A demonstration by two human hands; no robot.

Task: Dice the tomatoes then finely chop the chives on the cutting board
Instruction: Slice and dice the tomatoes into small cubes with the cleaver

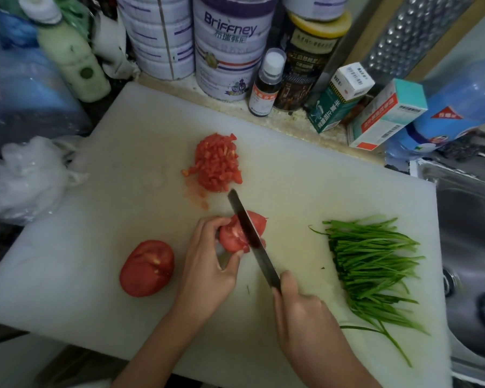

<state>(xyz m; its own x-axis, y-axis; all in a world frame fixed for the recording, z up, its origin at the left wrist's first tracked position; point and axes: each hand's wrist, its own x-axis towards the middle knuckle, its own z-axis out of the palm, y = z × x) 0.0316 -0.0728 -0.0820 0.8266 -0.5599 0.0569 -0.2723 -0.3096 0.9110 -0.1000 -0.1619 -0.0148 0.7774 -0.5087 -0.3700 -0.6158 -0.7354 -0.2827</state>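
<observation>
The right grip (300, 306) is wrapped tight round the handle of the knife (252, 236). The handle is hidden inside the fist, and the blade runs up and to the left across the tomato piece (233, 239). The left grip (207, 264) pinches that piece from its left side, with curled fingers above and the thumb below, close beside the blade. The piece lies near the middle of the board (123, 163). A diced pile (217, 162) sits farther back, and a larger uncut tomato (147, 267) lies apart to the left. The chives (375, 264) lie uncut in a loose bundle on the right of the board, near the sink (473, 247).

The cut tomato looks wet and soft, so it will likely slip and squash under a hard pinch. A light hold on the skin side, with fingertips tucked back from the edge, should serve best. The chives are light and springy and will probably need gathering into a tight bunch, held close behind the cut.
</observation>
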